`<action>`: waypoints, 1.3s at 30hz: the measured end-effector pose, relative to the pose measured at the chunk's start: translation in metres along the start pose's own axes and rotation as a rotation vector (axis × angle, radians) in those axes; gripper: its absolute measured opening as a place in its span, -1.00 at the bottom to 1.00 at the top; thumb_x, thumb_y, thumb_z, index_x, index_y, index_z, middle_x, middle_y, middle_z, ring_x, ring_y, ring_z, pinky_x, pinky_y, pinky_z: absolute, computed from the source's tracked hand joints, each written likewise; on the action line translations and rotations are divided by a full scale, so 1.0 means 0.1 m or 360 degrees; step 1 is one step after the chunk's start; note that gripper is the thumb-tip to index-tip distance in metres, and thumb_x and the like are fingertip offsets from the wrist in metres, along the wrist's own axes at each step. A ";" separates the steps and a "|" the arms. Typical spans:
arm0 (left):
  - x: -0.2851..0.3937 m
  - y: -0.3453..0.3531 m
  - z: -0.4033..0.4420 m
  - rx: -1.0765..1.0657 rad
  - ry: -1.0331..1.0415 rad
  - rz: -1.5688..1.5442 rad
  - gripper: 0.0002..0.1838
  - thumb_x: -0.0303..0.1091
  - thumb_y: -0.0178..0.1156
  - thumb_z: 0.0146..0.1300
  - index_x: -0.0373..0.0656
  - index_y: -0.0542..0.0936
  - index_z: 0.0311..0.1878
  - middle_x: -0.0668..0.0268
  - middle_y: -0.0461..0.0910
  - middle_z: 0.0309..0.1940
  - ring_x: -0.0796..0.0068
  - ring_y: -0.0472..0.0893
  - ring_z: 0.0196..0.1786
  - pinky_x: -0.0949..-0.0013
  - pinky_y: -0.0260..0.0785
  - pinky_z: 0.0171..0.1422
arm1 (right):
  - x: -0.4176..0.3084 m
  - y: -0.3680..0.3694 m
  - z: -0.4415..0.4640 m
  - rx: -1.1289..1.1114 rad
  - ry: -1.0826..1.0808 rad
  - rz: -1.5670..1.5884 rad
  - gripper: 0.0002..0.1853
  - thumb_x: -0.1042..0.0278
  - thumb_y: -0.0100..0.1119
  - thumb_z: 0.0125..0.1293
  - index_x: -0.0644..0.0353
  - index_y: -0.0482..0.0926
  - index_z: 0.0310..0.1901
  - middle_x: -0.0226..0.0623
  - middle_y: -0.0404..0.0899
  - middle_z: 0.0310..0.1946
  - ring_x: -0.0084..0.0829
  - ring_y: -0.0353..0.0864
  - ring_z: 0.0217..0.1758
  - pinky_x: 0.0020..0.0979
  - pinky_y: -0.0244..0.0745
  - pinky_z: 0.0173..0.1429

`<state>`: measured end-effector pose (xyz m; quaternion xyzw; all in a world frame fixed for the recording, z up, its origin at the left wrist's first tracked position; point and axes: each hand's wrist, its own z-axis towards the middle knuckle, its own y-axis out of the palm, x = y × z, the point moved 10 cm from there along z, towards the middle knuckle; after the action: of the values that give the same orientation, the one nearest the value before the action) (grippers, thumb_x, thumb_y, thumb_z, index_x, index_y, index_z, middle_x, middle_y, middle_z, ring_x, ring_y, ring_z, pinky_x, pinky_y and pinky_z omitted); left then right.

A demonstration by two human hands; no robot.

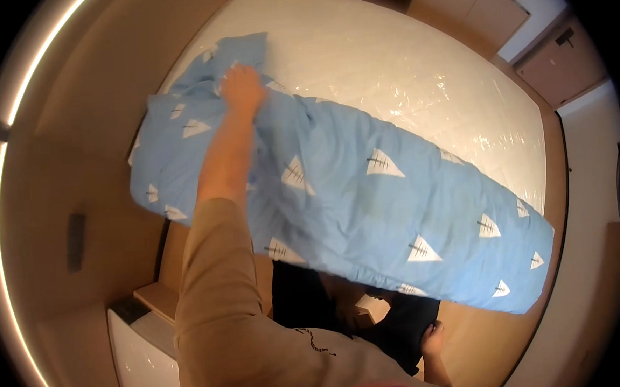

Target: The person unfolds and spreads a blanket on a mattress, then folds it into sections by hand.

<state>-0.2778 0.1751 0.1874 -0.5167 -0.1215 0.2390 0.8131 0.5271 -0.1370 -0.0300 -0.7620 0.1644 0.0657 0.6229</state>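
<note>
A blue duvet (345, 191) printed with white tree shapes lies bunched in a long strip along the near side of the bed. My left hand (243, 88), slightly blurred, is closed on the fabric near the duvet's far left end, where a corner flap sticks up beyond it. The fingertips are partly lost in the folds. Low on the right, my right hand (433, 339) hangs beside my black shorts (408, 328), away from the duvet. Its fingers look loosely apart, and I see nothing held in it.
Under the duvet is a white mattress (387, 56) in shiny clear plastic. A wooden wall with a light strip (1, 188) runs along the left. Wooden cabinets (454, 7) stand beyond the bed, and a white-fronted unit (147, 356) is at lower left.
</note>
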 end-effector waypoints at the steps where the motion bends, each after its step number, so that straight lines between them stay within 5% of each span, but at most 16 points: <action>1: -0.10 0.10 0.07 0.0048 -0.0035 0.0086 -0.42 -0.04 0.42 0.04 -0.22 0.52 0.03 0.07 0.54 -0.01 0.05 0.51 0.08 0.12 0.41 0.16 | -0.05 0.02 0.02 -0.0056 0.0013 -0.0010 -0.70 0.38 0.05 0.36 0.36 0.44 0.05 0.18 0.53 -0.06 0.12 0.55 -0.01 -0.08 0.47 0.07; 6: -0.86 0.77 0.35 -0.0428 -0.0429 -0.0529 -0.61 -0.29 0.20 0.10 -0.25 0.57 0.00 0.05 0.56 0.00 0.06 0.56 0.13 0.06 0.40 0.21 | -0.27 0.19 0.18 -0.0372 0.0172 -0.0138 -0.70 0.35 0.04 0.36 0.31 0.45 0.06 0.13 0.55 -0.08 0.12 0.54 0.01 -0.05 0.46 0.09; 8: -1.55 0.51 0.13 -0.0115 -0.0650 -0.1008 -0.59 -0.36 0.14 0.10 -0.28 0.55 0.05 0.04 0.57 -0.04 0.14 0.59 0.12 0.10 0.43 0.18 | -0.04 0.32 0.19 -0.0721 0.0255 -0.0208 -0.65 0.27 0.16 0.28 0.30 0.49 0.02 0.04 0.61 -0.16 0.03 0.61 -0.05 -0.11 0.51 0.03; 10: -2.56 0.35 -0.67 0.0249 -0.1339 -0.1444 -0.47 -0.45 0.06 0.10 -0.21 0.45 0.23 0.04 0.61 -0.17 0.18 0.62 -0.26 0.21 0.46 -0.13 | 0.15 0.47 0.14 -0.1152 0.0400 -0.0157 -0.61 0.24 0.22 0.22 0.31 0.50 0.00 0.01 0.64 -0.20 -0.02 0.64 -0.11 -0.15 0.53 -0.02; 11: -2.55 -0.18 -1.09 0.0120 -0.1613 -0.2006 -0.49 -0.48 0.10 0.09 -0.24 0.48 0.19 0.12 0.59 -0.18 0.31 0.58 -0.28 0.25 0.47 -0.20 | -0.10 0.36 0.21 -0.1104 0.0332 -0.0049 -0.86 0.38 0.14 0.14 0.29 0.55 -0.36 -0.29 0.54 -0.54 -0.42 0.51 -0.53 -0.33 0.43 -0.42; 12: -2.83 -0.34 -1.48 0.0368 -0.1544 -0.2249 -0.48 -0.50 0.11 0.08 -0.31 0.45 0.19 0.13 0.57 -0.18 0.32 0.58 -0.24 0.26 0.46 -0.22 | -0.23 0.33 0.24 -0.1120 0.0382 0.0051 -0.84 0.37 0.14 0.16 0.27 0.55 -0.29 -0.30 0.55 -0.53 -0.42 0.50 -0.54 -0.33 0.42 -0.43; 14: -3.19 -0.37 -2.59 0.0224 -0.1963 -0.2240 -0.44 -0.50 0.08 0.12 -0.34 0.37 0.27 0.07 0.55 0.03 0.16 0.56 0.07 0.16 0.45 0.17 | -0.51 0.33 0.31 -0.1130 0.0508 0.0256 -0.78 0.35 0.15 0.18 0.24 0.56 -0.16 -0.32 0.56 -0.51 -0.43 0.48 -0.56 -0.34 0.39 -0.45; 16: -3.27 -0.23 -3.14 0.0087 -0.1869 -0.2667 -0.39 -0.43 0.17 0.18 -0.29 0.33 0.33 0.09 0.47 0.21 0.08 0.48 0.22 0.09 0.31 0.37 | -0.66 0.53 0.43 -0.1406 0.0874 0.0633 -0.53 0.30 0.03 0.32 0.10 0.33 0.26 -0.34 0.61 -0.13 -0.36 0.57 -0.14 -0.33 0.48 -0.19; 19: -3.32 -0.03 -3.17 0.0112 -0.2143 -0.3416 -0.33 -0.26 0.25 0.26 -0.26 0.28 0.38 0.13 0.40 0.31 0.05 0.38 0.34 0.07 0.18 0.47 | -0.94 0.61 0.64 -0.1126 0.1344 0.1768 -0.69 0.20 -0.04 0.38 0.06 0.47 0.09 -0.42 0.54 0.05 -0.28 0.44 0.15 -0.17 0.35 0.20; 21: -3.70 0.47 -3.35 0.0126 -0.2495 -0.2917 -0.29 -0.24 0.29 0.26 -0.32 0.25 0.39 0.10 0.38 0.32 0.08 0.40 0.33 0.05 0.26 0.41 | -1.10 0.67 0.83 -0.1046 0.1438 0.2068 -0.73 0.18 -0.04 0.36 0.01 0.55 -0.02 -0.37 0.54 0.10 -0.23 0.40 0.26 -0.08 0.28 0.33; 24: -3.93 0.64 -3.40 -0.0096 -0.2621 -0.2551 -0.28 -0.18 0.29 0.29 -0.37 0.25 0.38 0.06 0.39 0.31 0.11 0.42 0.31 0.04 0.31 0.37 | -1.76 0.31 0.82 -0.0855 0.1477 0.2654 -0.55 0.07 -0.14 0.45 0.04 0.35 0.28 -0.27 0.40 0.27 -0.15 0.35 0.34 -0.04 0.25 0.41; 27: -4.21 0.59 -3.56 -0.0014 -0.2524 -0.2677 -0.30 -0.17 0.28 0.32 -0.39 0.28 0.36 0.05 0.43 0.27 0.12 0.45 0.28 0.05 0.34 0.34 | -1.62 0.17 0.79 -0.0462 0.1768 0.2248 -0.44 -0.07 -0.17 0.46 0.03 0.26 0.38 -0.22 0.36 0.32 -0.10 0.32 0.37 0.01 0.23 0.43; 29: -4.37 0.59 -3.89 0.0101 -0.2560 -0.2563 -0.31 -0.15 0.25 0.34 -0.34 0.27 0.38 0.07 0.42 0.29 0.11 0.45 0.28 0.06 0.36 0.32 | -1.44 0.22 0.62 -0.0731 0.1722 0.2261 -0.38 -0.14 -0.17 0.46 0.02 0.22 0.41 -0.22 0.33 0.36 -0.08 0.31 0.39 0.03 0.21 0.44; 34: -3.54 1.17 -4.20 -0.0162 -0.2725 -0.2711 -0.25 0.19 0.00 0.40 -0.18 0.23 0.44 0.14 0.40 0.31 0.12 0.45 0.29 0.05 0.35 0.33 | -0.67 0.38 -0.10 -0.0981 0.1999 0.1527 -0.26 -0.43 -0.04 0.28 -0.08 0.34 0.33 -0.33 0.38 0.31 -0.24 0.39 0.29 -0.03 0.31 0.27; 37: -2.82 1.39 -4.30 -0.0239 -0.2916 -0.2747 -0.21 0.32 -0.14 0.38 -0.13 0.26 0.43 0.16 0.41 0.30 0.12 0.45 0.29 0.02 0.34 0.35 | -1.05 0.43 0.11 -0.0578 0.2436 0.1884 -0.18 -0.51 0.04 0.18 -0.13 0.30 0.33 -0.35 0.35 0.30 -0.19 0.36 0.33 -0.12 0.31 0.28; 39: -2.68 1.51 -4.35 -0.0233 -0.2877 -0.2680 -0.21 0.34 -0.17 0.38 -0.12 0.28 0.41 0.17 0.42 0.30 0.10 0.45 0.30 0.01 0.33 0.35 | -1.10 0.47 0.40 -0.0518 0.2107 0.2253 -0.20 -0.47 0.09 0.19 -0.10 0.33 0.32 -0.34 0.36 0.30 -0.17 0.35 0.33 -0.05 0.31 0.30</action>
<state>-0.3535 -0.2499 -0.1248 0.0286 -0.9466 -0.0947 0.3070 0.4126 -0.0877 -0.0487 -0.4468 0.8879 0.0054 0.1090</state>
